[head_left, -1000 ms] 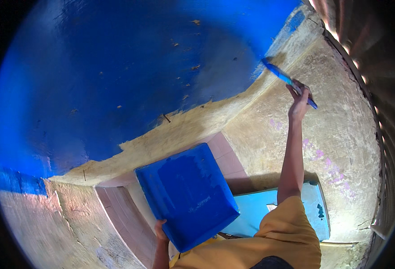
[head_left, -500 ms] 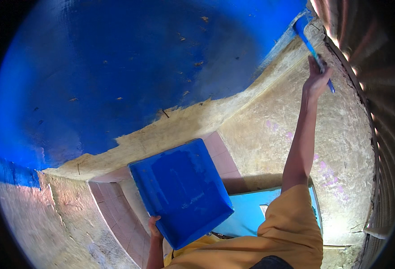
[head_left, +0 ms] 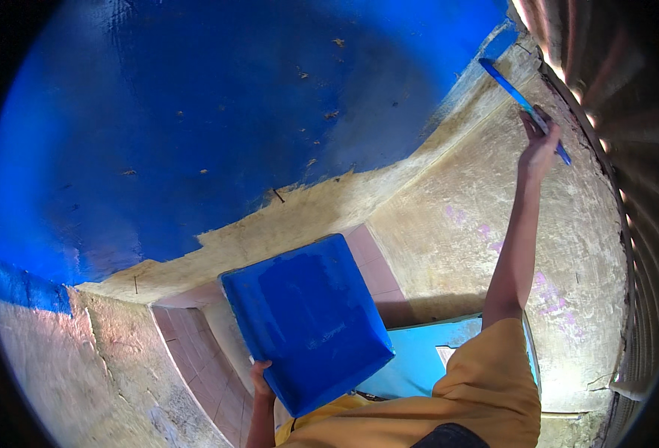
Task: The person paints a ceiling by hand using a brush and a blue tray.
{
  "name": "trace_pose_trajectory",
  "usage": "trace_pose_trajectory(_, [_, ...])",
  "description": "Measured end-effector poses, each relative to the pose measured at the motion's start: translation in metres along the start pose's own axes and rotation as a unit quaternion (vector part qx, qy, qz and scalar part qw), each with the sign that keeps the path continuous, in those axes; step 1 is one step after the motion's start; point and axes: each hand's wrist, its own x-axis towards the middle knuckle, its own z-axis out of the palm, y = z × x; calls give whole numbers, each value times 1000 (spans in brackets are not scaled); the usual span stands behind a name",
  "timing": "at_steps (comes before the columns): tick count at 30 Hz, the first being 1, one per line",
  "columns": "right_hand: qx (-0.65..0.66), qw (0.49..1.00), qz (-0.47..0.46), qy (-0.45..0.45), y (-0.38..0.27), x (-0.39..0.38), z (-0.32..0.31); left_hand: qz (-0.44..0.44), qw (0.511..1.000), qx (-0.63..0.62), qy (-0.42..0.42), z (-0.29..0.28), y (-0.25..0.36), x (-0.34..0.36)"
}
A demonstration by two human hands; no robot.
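From the far left, blue paint covers most of the big wall (head_left: 225, 97), stopping at a ragged edge above a band of bare plaster (head_left: 240, 231). Below, a strip of pinkish tile (head_left: 199, 358) runs down towards the person.

The left hand (head_left: 261, 377) has the paint tray (head_left: 311, 325) by its left edge, near the lower corner: a thumb or finger is curled over the rim, and the rest is hidden, so I can't tell how the other fingers lie. The tray sits just in front of the yellow shirt (head_left: 412, 422), probably to keep paint close and ease the one-handed load. Its inside is coated in blue, thinner in patches.

Beyond the tray lies a light-blue panel (head_left: 412, 366), partly behind the sleeve.

Farther right, the right hand (head_left: 542, 145) is raised on a long arm, fingers closed around the handle of a blue-smeared paint tool (head_left: 510, 89). Gripping it well back seems to lengthen the reach. Its tip is by the plaster near the upper corner; contact I can't judge. Rightmost hangs the ridged roofing (head_left: 632, 119).
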Motion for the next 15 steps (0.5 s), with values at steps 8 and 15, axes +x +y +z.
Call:
trace_pose_trajectory(8, [120, 986, -100, -60, -13, 37, 16, 9, 1000, 13, -6, 2, 1, -6])
trace_pose_trajectory(15, [56, 998, -35, -8, -20, 22, 7, 2, 1000, 3, 11, -7, -5, -1])
